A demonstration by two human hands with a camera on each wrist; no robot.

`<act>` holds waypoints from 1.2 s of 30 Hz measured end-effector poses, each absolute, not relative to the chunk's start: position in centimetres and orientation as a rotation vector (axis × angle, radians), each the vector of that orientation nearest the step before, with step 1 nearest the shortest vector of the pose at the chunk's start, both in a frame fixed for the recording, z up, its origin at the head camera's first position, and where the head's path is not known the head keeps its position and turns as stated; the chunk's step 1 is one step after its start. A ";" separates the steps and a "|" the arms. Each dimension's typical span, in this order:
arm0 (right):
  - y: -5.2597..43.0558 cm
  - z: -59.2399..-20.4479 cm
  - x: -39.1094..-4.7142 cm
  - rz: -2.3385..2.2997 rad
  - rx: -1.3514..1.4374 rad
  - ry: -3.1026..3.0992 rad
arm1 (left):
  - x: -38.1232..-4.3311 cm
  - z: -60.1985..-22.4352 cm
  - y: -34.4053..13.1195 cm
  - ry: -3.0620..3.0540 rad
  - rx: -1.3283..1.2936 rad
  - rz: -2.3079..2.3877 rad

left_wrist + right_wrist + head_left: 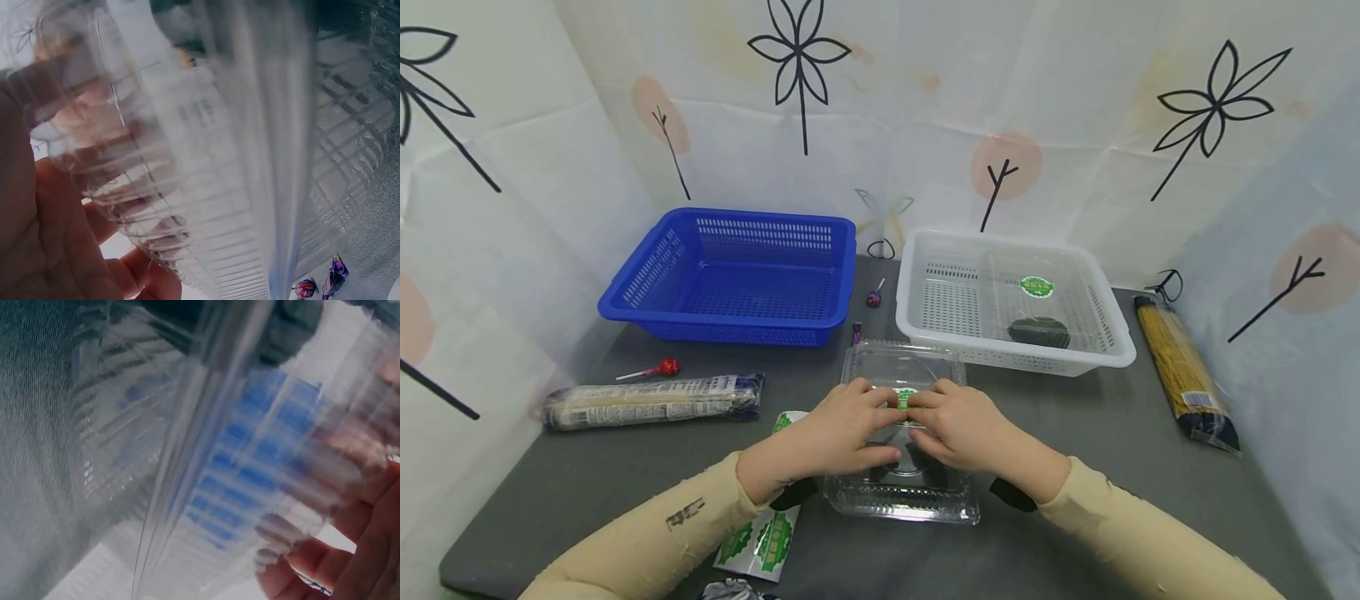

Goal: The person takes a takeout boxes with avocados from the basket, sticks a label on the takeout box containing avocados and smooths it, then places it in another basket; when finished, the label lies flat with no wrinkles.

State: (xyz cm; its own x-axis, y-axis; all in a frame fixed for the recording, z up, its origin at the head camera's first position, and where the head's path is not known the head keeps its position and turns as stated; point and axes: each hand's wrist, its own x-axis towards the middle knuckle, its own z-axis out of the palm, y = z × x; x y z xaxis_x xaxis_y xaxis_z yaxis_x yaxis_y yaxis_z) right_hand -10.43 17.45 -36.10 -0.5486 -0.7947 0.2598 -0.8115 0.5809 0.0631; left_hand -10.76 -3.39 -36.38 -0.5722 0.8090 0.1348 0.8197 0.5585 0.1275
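Observation:
A clear plastic clamshell box [906, 504] lies in front of me on the grey table, with something dark inside. On its upper face is a round green sticker [904, 398]. My left hand [846, 425] rests on the box from the left, fingertips at the sticker's edge. From the right, my right hand [966, 425] presses the same face, its fingers reaching the sticker too. Both hands' fingers [134, 275] [312, 556] show at the ribbed clear plastic in the wrist views. A strip of green stickers [775, 542] lies partly under my left forearm.
Behind stand a blue basket [730, 327] and a white basket [925, 329] holding another stickered clear box [1000, 275]. Left are a noodle packet [647, 404] and a red lollipop [668, 367]; another lollipop [874, 297] lies between the baskets. A spaghetti packet [1183, 367] lies right.

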 end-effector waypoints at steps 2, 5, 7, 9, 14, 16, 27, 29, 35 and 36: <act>17.6 -36.1 -10.4 0.066 1.339 -2.535 | -10.8 -36.4 -3.4 -2.718 -1.421 -0.265; 18.0 -36.1 -10.4 0.053 1.337 -2.526 | -10.8 -36.4 -3.4 -2.717 -1.419 -0.262; 18.2 -36.1 -10.4 0.063 1.334 -2.522 | -10.8 -36.4 -3.5 -2.721 -1.418 -0.272; 18.4 -36.2 -10.4 0.071 1.329 -2.522 | -10.8 -36.4 -3.5 -2.726 -1.417 -0.280; 18.8 -36.3 -10.5 0.063 1.324 -2.510 | -10.8 -36.4 -3.6 -2.732 -1.410 -0.297; 19.0 -36.3 -10.5 0.061 1.330 -2.497 | -10.7 -36.4 -3.6 -2.734 -1.405 -0.302; 21.3 -36.1 -10.5 0.488 1.107 -2.384 | -10.6 -36.5 -5.1 -2.611 -1.315 -0.738; 22.5 -35.8 -10.4 0.703 0.925 -2.341 | -10.2 -36.6 -5.8 -2.585 -1.206 -0.951; 26.6 -34.9 -10.5 1.460 0.177 -1.983 | -8.8 -37.2 -7.7 -2.658 -0.710 -1.465; 27.3 -34.9 -10.6 1.556 0.071 -1.887 | -8.6 -37.3 -7.9 -2.689 -0.634 -1.524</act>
